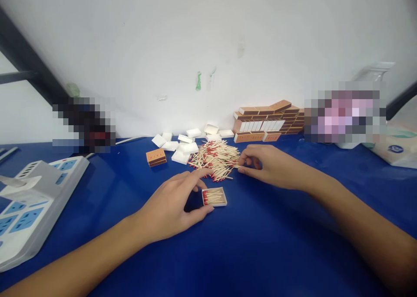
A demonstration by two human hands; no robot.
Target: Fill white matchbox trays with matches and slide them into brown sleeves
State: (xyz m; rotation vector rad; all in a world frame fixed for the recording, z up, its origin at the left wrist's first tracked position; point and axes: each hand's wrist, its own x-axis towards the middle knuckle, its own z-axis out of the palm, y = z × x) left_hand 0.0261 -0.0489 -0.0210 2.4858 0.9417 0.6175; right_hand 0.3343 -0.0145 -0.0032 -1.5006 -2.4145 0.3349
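A small white matchbox tray (224,197) lies on the blue table, partly filled with red-tipped matches (213,197). My left hand (177,197) steadies the tray at its left end, thumb at the front edge and a bent finger at the back corner, while its index finger stretches over towards the pile. Behind the tray is a loose heap of matchsticks (216,155) pointing many ways. At the heap's right side my right hand (265,164) pinches a matchstick between thumb and fingers; its far end reaches into the heap.
White empty trays (187,149) lie scattered behind the heap, with an orange matchbox (156,157) to their left. Stacked matchboxes (267,118) lean along the wall at the back right. A power strip (42,205) with a plug occupies the left; a tissue pack (395,145) sits far right.
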